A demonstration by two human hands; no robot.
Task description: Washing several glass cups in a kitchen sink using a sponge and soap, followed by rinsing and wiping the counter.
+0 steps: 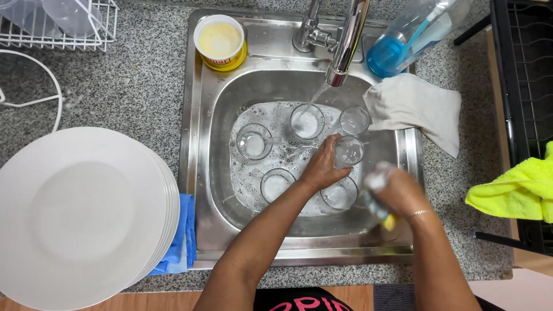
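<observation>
The left hand (324, 167) is closed around a glass (349, 151) in the sink (199, 144), near the water running from the tap (347, 43). The right hand (397, 193) is closed on a soapy sponge (377, 208), just beside that glass. Five more glasses (254, 141) stand in the foamy water. This looks like the scrubbing step. Next, I think the sponge must go inside the glass, and the wet glass needs a firm hold. A stack of plates (80, 216) sits on the tabletop (138, 86).
</observation>
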